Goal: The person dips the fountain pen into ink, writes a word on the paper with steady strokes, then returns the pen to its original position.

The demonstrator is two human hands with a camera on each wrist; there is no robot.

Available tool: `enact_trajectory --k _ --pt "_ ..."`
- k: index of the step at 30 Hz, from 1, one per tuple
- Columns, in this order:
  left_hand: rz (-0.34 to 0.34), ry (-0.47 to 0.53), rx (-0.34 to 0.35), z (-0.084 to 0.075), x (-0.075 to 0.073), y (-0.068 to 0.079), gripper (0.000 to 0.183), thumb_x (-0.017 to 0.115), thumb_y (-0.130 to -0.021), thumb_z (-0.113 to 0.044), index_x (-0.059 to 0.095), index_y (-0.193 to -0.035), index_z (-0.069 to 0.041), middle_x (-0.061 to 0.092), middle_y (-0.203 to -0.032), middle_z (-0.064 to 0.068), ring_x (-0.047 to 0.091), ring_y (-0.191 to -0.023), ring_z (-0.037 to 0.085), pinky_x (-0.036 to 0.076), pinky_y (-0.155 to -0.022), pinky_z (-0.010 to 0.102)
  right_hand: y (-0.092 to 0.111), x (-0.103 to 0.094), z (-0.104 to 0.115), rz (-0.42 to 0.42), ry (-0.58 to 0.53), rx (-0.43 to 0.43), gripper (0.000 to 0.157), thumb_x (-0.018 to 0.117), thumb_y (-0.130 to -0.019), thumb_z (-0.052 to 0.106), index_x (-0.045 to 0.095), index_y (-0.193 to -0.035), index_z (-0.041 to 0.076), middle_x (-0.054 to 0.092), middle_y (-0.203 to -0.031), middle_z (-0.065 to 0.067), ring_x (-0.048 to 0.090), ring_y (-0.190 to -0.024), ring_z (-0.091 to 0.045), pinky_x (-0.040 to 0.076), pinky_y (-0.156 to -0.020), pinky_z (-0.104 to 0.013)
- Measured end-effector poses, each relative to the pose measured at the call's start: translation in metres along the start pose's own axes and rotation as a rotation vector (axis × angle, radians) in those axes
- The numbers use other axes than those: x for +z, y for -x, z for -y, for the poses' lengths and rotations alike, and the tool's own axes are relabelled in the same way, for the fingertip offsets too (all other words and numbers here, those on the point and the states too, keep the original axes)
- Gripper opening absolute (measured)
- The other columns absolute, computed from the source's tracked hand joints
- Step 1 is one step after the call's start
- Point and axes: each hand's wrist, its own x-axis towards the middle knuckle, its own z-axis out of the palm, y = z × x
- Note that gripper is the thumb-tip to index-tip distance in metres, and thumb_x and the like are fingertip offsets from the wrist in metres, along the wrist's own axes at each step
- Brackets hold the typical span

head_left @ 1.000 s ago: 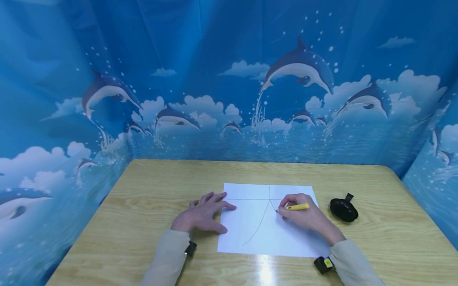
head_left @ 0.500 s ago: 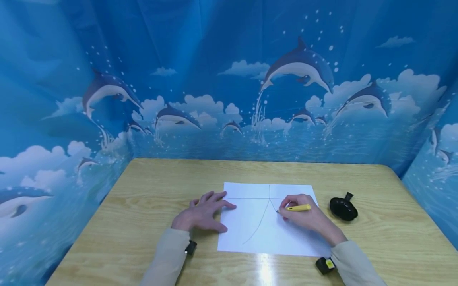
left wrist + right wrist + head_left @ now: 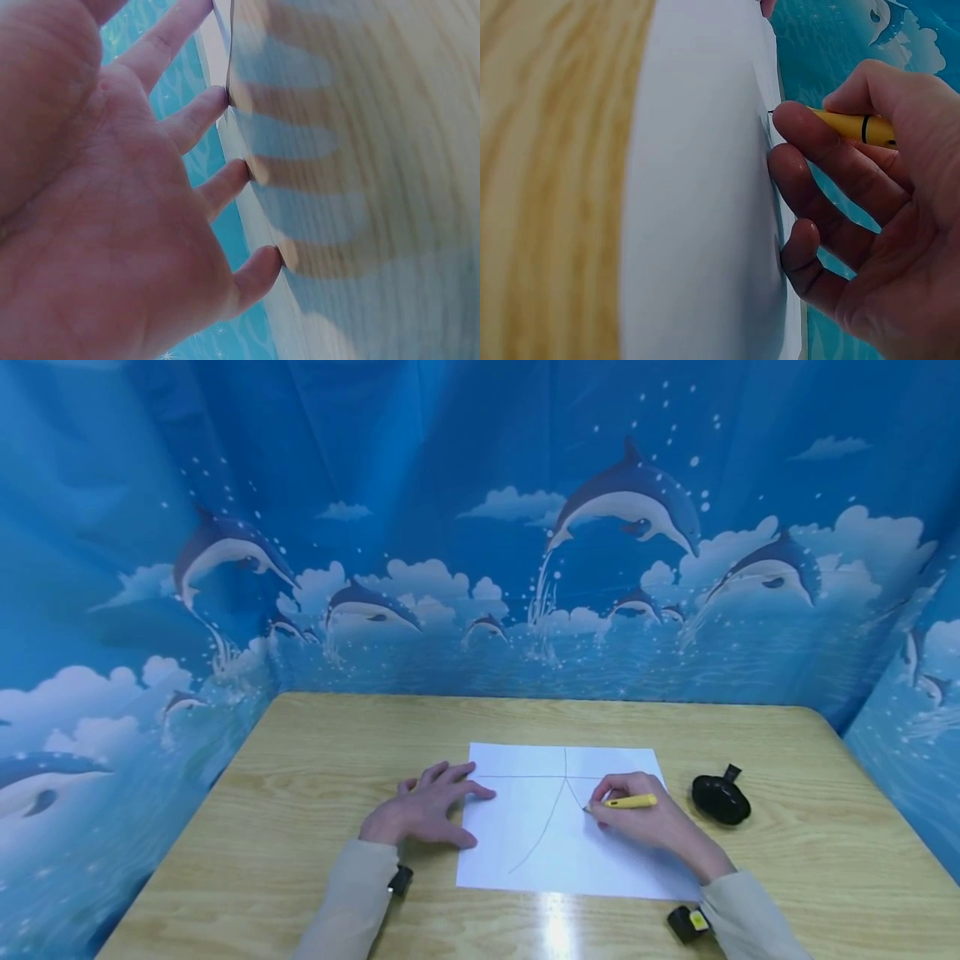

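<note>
A white sheet of paper (image 3: 517, 835) lies on the table, bearing a horizontal line, a short vertical line and two curves that spread downward from their crossing. My right hand (image 3: 645, 814) pinches a yellow pen (image 3: 632, 802), its tip on the sheet at the lower end of the right-hand curve. In the right wrist view the yellow pen (image 3: 847, 126) sits between thumb and index finger, the other fingers curled beside the paper. My left hand (image 3: 427, 806) rests with spread fingers across the paper's left edge. The left wrist view shows its palm (image 3: 112, 217) and fingertips touching down.
A small black oval object (image 3: 721, 799) with a short tab lies on the wooden table (image 3: 315, 760) right of the paper. A blue curtain (image 3: 450, 527) printed with dolphins hangs behind the table and along both sides.
My right hand and the pen have moved slightly right and toward me, and the right-hand curve has grown a little longer. The left hand and the paper stay in place.
</note>
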Motion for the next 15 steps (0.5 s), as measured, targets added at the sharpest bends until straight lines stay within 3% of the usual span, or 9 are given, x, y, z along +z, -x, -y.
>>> enact_trajectory --k 15 --pt "0.0 0.005 -0.001 0.0 0.0005 0.0002 0.065 0.078 -0.083 -0.048 0.055 -0.144 -0.042 0.02 -0.172 -0.004 0.009 -0.159 0.039 0.013 -0.117 0.076 0.0059 -0.0036 -0.0034 0.029 0.006 -0.015 0.01 0.073 -0.089 0.022 0.072 -0.091 0.013 0.069 -0.068 0.003 0.047 -0.055 -0.007 0.037 -0.052 -0.02"
